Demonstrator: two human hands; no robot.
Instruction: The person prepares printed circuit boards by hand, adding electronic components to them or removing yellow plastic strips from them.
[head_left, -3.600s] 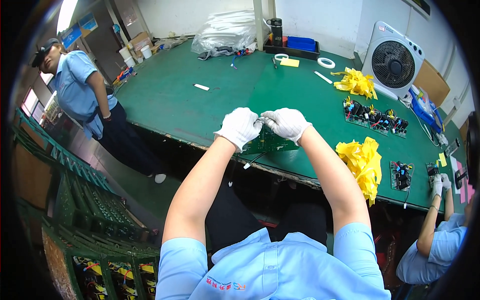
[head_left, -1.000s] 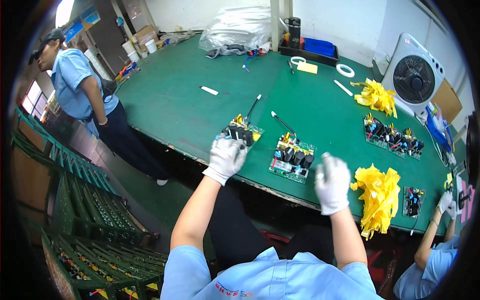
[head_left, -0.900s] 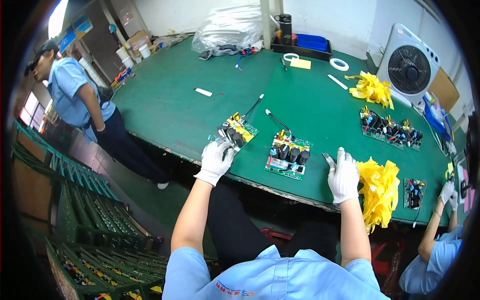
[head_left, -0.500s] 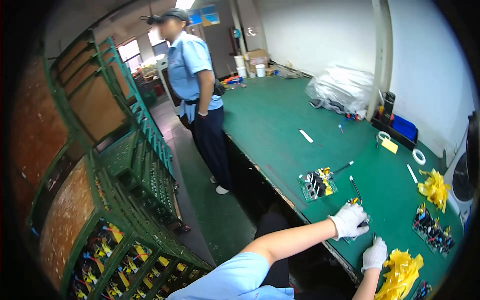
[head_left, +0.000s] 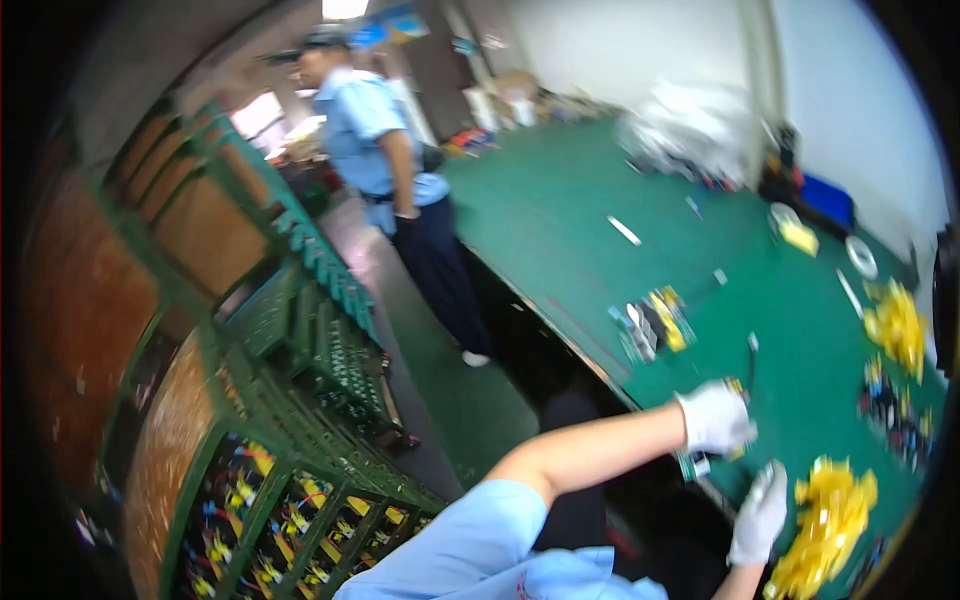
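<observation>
green table [head_left: 560,210], left hand [head_left: 715,418] gripping circuit board [head_left: 700,462]; right hand [head_left: 760,512] spread beside yellow bundle [head_left: 828,520]

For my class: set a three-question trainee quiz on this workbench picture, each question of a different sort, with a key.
1. True or false: both hands wear white gloves.
2. The left hand rests on: A) circuit board at the table edge, B) tape roll, C) green rack.
3. What colour is the bundle beside the right hand?

Key: 1 true; 2 A; 3 yellow.
</observation>
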